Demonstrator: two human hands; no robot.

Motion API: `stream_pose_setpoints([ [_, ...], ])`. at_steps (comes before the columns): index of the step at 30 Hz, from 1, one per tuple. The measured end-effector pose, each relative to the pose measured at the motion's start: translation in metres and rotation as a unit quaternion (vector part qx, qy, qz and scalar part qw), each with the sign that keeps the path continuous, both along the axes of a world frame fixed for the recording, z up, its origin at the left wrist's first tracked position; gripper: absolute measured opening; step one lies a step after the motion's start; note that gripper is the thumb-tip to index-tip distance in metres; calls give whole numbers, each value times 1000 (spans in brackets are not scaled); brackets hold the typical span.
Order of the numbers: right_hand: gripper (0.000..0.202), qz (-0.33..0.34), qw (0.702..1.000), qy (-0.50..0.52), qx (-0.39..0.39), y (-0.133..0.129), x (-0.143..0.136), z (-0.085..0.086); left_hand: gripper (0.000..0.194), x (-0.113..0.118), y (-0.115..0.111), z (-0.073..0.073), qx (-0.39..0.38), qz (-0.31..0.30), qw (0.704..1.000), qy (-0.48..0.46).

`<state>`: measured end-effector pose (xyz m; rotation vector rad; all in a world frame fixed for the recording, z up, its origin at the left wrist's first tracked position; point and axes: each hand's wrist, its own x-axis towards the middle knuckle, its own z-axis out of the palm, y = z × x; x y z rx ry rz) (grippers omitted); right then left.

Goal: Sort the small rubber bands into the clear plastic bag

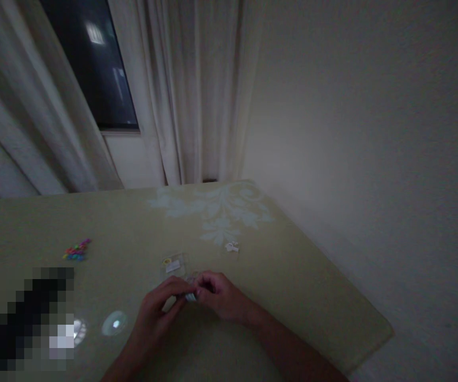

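My left hand (164, 301) and my right hand (218, 295) meet above the near part of the table, fingertips close together. Between them is a small pale, light-blue-and-white item (191, 297), too small and dim to name. My left fingers and thumb pinch it from the left. The right hand's fingers are curled and closed at its other side; what they grip is hidden. Just beyond my hands lies a clear plastic case (174, 264) with a yellow ring and a white label in it. Some small clear piece (192, 277) shows right behind my fingertips.
Small white pieces (232, 247) lie beyond my right hand. A heap of colourful little pieces (77, 250) sits at the left. The table (292, 276) meets a wall on the right; curtains (189, 95) hang behind. A blurred-out dark shape covers the lower left.
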<state>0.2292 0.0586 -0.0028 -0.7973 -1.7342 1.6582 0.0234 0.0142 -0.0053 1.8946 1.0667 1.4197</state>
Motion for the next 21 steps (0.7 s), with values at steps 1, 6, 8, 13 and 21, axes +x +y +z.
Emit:
stream_pose_setpoints([
  [1, 41, -5, 1000, -3, -1, 0, -1, -1, 14, 0, 0, 0, -7, 5, 1000, -1],
  [6, 20, -138, 974, -117, 138, 5, -5, -4, 15, 1, -2, -3, -36, 36, 999, -7],
  [8, 14, -175, 934, -195, 242, 8, -5, -5, 16, 2, -3, -4, -39, 54, 998, -6],
  [13, 26, -131, 866, -322, 358, 12, -8, -10, 19, 1, -2, -5, -35, 86, 996, -12],
  [21, 16, -77, 842, -350, 403, 13, -12, -17, 20, -1, -1, -7, -37, 101, 994, -8],
])
